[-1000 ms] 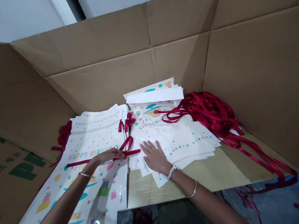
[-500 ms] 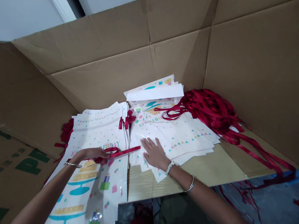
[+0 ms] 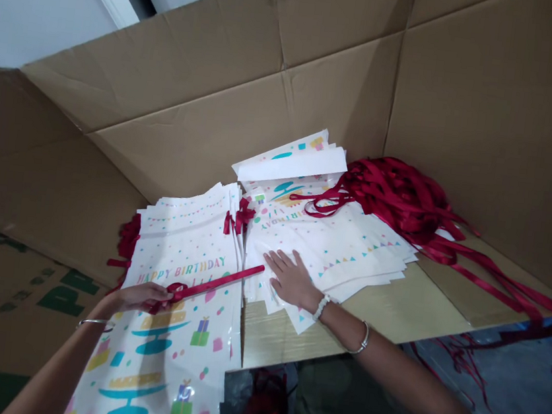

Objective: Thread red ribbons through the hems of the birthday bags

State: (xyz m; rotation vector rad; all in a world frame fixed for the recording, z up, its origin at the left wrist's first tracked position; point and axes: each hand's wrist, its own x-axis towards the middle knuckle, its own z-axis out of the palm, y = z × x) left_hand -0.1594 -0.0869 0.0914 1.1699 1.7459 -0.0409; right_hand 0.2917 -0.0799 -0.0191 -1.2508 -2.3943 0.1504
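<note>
While the left hand (image 3: pixel 143 295) pinches a red ribbon (image 3: pixel 222 282) between thumb and fingers in the head view, the right hand (image 3: pixel 292 282) lies palm down with its fingers spread, gripping nothing, on the right-hand stack of printed white sheets (image 3: pixel 351 245). The ribbon, bunched at the left hand's fingertips, runs straight across the left-hand stack of printed white sheets (image 3: pixel 186 233), below the words HAPPY BIRTHDAY, and its free end reaches the right hand's fingers; whether it touches them I cannot tell. Small red ribbon ties (image 3: pixel 242 215) sit along the inner edge of the left-hand stack, and a red ribbon bunch (image 3: pixel 127 240) shows at its outer edge. A heap of red ribbon (image 3: pixel 397 191) rests on the far right part of the right-hand stack, its strands trailing over the tan tabletop (image 3: pixel 285 338) and past its edge. Cardboard walls (image 3: pixel 201 119) stand behind both stacks.
</note>
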